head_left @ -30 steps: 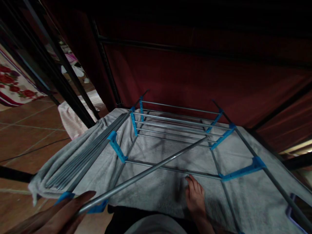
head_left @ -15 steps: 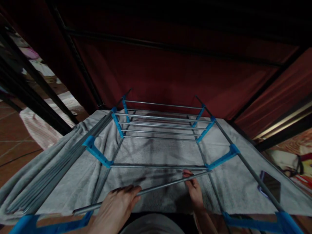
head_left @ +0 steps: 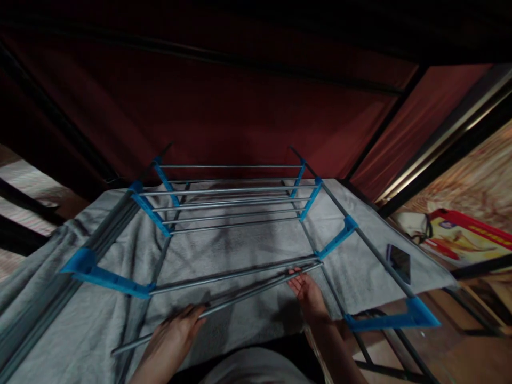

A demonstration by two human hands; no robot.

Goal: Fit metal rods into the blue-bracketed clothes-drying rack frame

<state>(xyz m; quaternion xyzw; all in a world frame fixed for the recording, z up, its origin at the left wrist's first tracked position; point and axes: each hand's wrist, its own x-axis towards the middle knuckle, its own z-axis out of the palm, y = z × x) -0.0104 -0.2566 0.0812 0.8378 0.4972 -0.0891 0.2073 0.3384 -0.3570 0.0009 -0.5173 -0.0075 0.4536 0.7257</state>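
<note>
A metal rack frame with grey rods and blue plastic connectors [head_left: 334, 245] lies on a grey towel [head_left: 240, 250]. My left hand [head_left: 172, 338] grips a loose grey rod [head_left: 224, 306] near its lower end, fingers curled round it. My right hand [head_left: 306, 293] holds the same rod near its far end, close to a blue connector on the right rail. The rod runs diagonally just below a fixed crossbar [head_left: 232, 274].
A dark phone [head_left: 400, 262] rests on the towel at the right. A red and yellow packet [head_left: 464, 240] lies on the floor beyond it. Dark red fabric walls with black poles [head_left: 396, 114] rise behind the frame. Several loose rods lie bundled at the left edge [head_left: 40, 314].
My view has swung to the right. My left hand has taken hold of the loose rod, and both hands have brought it closer to the crossbar.
</note>
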